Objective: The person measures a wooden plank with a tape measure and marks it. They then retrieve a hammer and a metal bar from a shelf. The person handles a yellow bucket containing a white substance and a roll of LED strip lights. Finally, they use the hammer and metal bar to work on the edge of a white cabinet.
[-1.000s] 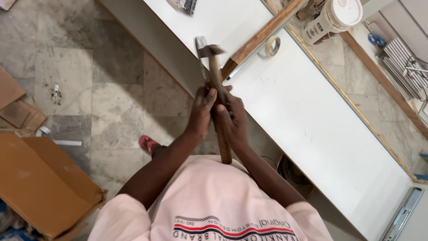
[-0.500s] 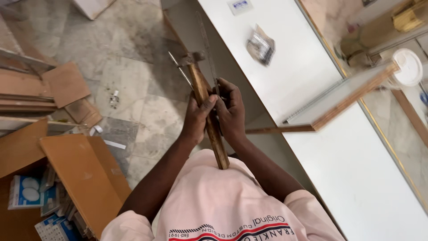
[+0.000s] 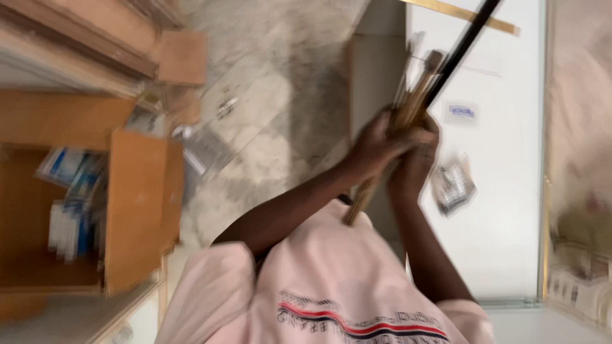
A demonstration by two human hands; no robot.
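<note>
- Marble floor (image 3: 255, 127), grey-veined, fills the middle of my view; everything is smeared by motion blur.
- From 12 to 4 o'clock I see a long white panel (image 3: 503, 210) with a thin wooden edge strip along its right side.
- At 9 o'clock an open cardboard box (image 3: 134, 210) sits on the floor, with blue-and-white packs (image 3: 70, 204) inside it.
- Wooden boards (image 3: 95, 38) lie stacked at 10 to 11 o'clock.
- A small clear packet (image 3: 454, 185) lies on the panel, just right of the hands.
- A small label (image 3: 461, 112) shows on the panel at about 1 o'clock.
- My left hand (image 3: 373, 150) is closed around the wooden handle of the hammer (image 3: 408, 118), just above centre.
- My right hand (image 3: 417, 156) is wrapped on the same handle, touching the left.
- Its handle end points down toward the pink shirt (image 3: 331, 286); its head, at 1 o'clock, is too blurred to make out.
- A dark rod (image 3: 462, 51) runs from the hands up to 1 o'clock, crossing the panel; I cannot tell whether either hand holds it.
</note>
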